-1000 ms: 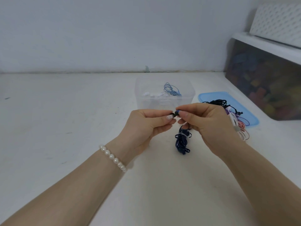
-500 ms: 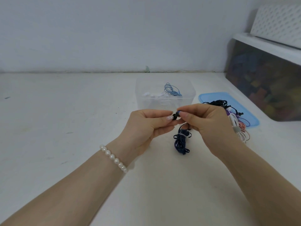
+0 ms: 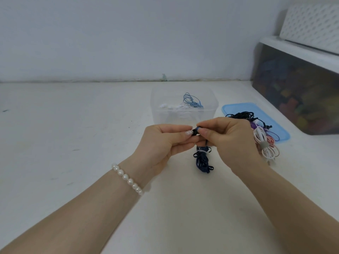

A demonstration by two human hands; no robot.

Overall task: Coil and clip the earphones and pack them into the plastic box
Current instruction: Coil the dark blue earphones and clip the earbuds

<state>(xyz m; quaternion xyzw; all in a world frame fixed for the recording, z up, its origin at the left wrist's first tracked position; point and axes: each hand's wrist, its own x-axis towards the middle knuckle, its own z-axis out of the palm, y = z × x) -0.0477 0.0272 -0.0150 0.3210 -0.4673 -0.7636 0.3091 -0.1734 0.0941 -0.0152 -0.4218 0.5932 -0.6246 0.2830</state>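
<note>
Both hands, the left hand [image 3: 165, 142] and the right hand [image 3: 227, 142], are pinched shut on the top end of the dark blue earphones [image 3: 202, 160], whose coiled bundle is hung straight down, long way up and down, just in front of the plastic box [image 3: 183, 114] on the white table [image 3: 73, 134].

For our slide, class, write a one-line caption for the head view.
Both hands pinch the earbud end of a coiled navy earphone in front of the clear box.
</note>
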